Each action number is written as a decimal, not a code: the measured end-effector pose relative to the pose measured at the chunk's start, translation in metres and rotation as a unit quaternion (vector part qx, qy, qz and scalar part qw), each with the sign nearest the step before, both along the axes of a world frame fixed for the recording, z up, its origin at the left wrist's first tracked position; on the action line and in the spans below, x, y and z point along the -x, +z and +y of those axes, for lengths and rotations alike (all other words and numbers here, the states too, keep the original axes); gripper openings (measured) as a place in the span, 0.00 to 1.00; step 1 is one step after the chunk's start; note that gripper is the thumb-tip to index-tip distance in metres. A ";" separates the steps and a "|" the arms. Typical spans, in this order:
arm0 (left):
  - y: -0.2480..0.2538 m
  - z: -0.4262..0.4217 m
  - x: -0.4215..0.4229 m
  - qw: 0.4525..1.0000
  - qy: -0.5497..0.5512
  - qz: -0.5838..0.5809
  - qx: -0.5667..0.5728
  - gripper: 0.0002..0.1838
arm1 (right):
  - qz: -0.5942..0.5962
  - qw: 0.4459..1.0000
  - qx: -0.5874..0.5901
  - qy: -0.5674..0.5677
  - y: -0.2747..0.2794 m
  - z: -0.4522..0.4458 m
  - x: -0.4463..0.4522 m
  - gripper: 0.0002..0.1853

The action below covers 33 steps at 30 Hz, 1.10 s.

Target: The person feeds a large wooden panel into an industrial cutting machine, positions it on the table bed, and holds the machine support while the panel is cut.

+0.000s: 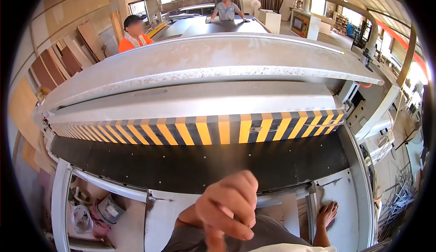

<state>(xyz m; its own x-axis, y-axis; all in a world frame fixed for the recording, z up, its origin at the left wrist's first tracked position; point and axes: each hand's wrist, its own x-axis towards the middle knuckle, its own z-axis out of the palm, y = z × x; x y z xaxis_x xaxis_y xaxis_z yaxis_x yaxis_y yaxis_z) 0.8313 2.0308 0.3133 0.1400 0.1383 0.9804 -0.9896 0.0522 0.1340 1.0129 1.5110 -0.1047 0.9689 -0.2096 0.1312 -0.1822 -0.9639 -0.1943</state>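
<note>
My left hand is raised close to the camera at the lower middle, in front of the dark machine bed. Its fingers are curled inward, and whether anything is inside them cannot be made out. At the lower right, my right hand lies with fingers spread on a pale metal panel. Beyond the bed, a guard bar with yellow and black stripes runs across the machine, under a long grey cover.
A person in orange is behind the machine at left; another person leans on a dark sheet farther back. A bucket and bags stand below the frame at lower left. Thin strips are heaped on the floor at right.
</note>
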 end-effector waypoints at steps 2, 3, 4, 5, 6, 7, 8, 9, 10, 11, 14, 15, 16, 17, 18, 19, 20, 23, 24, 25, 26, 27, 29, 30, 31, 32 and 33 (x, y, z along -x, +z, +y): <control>0.010 -0.006 0.010 0.991 -0.104 0.070 0.043 0.08 | -0.006 1.000 0.002 0.005 -0.007 -0.006 -0.001 0.31; 0.017 -0.010 0.016 0.983 -0.142 0.094 0.065 0.08 | -0.008 1.000 0.005 0.009 -0.011 -0.011 -0.001 0.31; 0.024 -0.015 0.023 0.973 -0.180 0.117 0.089 0.09 | 0.000 1.000 0.008 0.005 0.005 0.001 0.003 0.31; 0.030 -0.023 0.027 0.970 -0.184 0.112 0.110 0.10 | 0.007 1.000 0.010 0.001 -0.004 -0.004 -0.002 0.31; 0.030 -0.031 0.023 0.973 -0.187 0.075 0.114 0.09 | 0.014 1.000 0.013 -0.003 -0.003 -0.005 -0.003 0.31; 0.030 -0.039 0.018 0.974 -0.191 0.037 0.117 0.09 | 0.015 1.000 0.006 -0.006 -0.002 -0.004 -0.004 0.31; 0.031 -0.047 0.013 0.973 -0.195 -0.001 0.120 0.09 | 0.017 1.000 -0.001 -0.010 0.008 0.004 -0.001 0.31; 0.035 -0.042 -0.002 0.973 -0.211 -0.054 0.073 0.10 | 0.020 1.000 -0.006 -0.013 0.013 0.005 0.002 0.31; 0.036 -0.036 -0.009 0.970 -0.228 -0.077 0.039 0.14 | 0.006 1.000 -0.004 -0.006 0.003 -0.002 0.002 0.31; 0.037 -0.030 -0.015 0.964 -0.246 -0.099 0.004 0.18 | -0.008 1.000 -0.002 0.002 -0.008 -0.005 -0.001 0.31; 0.039 -0.031 -0.020 0.964 -0.245 -0.104 -0.011 0.21 | -0.004 1.000 -0.001 0.001 -0.012 -0.006 -0.004 0.31; 0.039 -0.032 -0.016 0.967 -0.241 -0.081 -0.008 0.20 | 0.007 1.000 0.002 -0.005 -0.003 -0.004 -0.003 0.31; 0.039 -0.021 -0.001 0.968 -0.249 -0.025 -0.022 0.20 | 0.003 1.000 -0.001 -0.005 -0.004 -0.004 -0.003 0.32; 0.039 -0.021 0.003 0.967 -0.255 -0.002 -0.024 0.20 | -0.011 1.000 0.003 0.006 -0.013 -0.008 -0.006 0.33; 0.039 -0.021 0.006 0.965 -0.261 0.021 -0.026 0.20 | -0.024 1.000 0.006 0.018 -0.017 -0.011 -0.005 0.33; 0.042 -0.024 0.002 0.965 -0.263 0.010 -0.016 0.19 | -0.017 1.000 0.004 0.010 -0.020 -0.013 -0.005 0.34; 0.043 -0.026 0.001 0.965 -0.263 0.008 -0.010 0.19 | -0.004 1.000 0.010 0.005 -0.016 -0.007 -0.005 0.34; 0.042 -0.027 -0.001 0.963 -0.269 0.004 -0.009 0.18 | 0.043 0.999 0.028 -0.009 -0.009 -0.008 -0.005 0.34; 0.041 -0.025 -0.004 0.961 -0.277 -0.006 -0.021 0.18 | 0.042 0.999 0.031 -0.005 -0.006 -0.011 -0.001 0.34; 0.043 -0.019 -0.018 0.955 -0.291 -0.036 -0.054 0.18 | 0.037 0.999 0.030 0.001 -0.004 -0.007 -0.002 0.34; 0.044 -0.016 -0.013 0.951 -0.302 -0.011 -0.060 0.18 | 0.031 0.999 0.027 0.007 -0.004 -0.003 -0.003 0.34; 0.045 -0.013 -0.009 0.947 -0.313 0.014 -0.066 0.19 | 0.030 0.999 0.022 0.007 -0.007 -0.003 -0.005 0.34; 0.045 -0.010 0.028 0.937 -0.321 0.130 -0.036 0.20 | 0.027 1.000 0.013 0.006 -0.012 -0.005 -0.007 0.34; 0.045 -0.010 0.035 0.931 -0.325 0.163 -0.028 0.21 | 0.024 1.000 0.010 0.002 -0.014 -0.008 -0.007 0.33; 0.043 -0.009 0.031 0.932 -0.330 0.150 -0.036 0.22 | 0.018 1.000 0.015 -0.007 -0.015 -0.008 -0.007 0.32; 0.041 -0.014 0.023 0.940 -0.322 0.106 -0.031 0.23 | 0.012 1.000 0.022 -0.017 -0.015 -0.008 -0.006 0.31; 0.040 -0.018 0.014 0.947 -0.314 0.063 -0.025 0.23 | -0.002 1.000 0.028 -0.006 -0.024 -0.015 -0.008 0.31</control>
<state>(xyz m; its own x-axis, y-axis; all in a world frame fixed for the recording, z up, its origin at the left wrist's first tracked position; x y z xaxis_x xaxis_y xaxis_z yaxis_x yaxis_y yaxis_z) 0.8171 2.0128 0.3531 0.2951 -0.0577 0.9537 -0.7412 0.6161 0.2666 1.0209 1.4965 -0.1283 0.9660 -0.2133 0.1464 -0.1931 -0.9710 -0.1409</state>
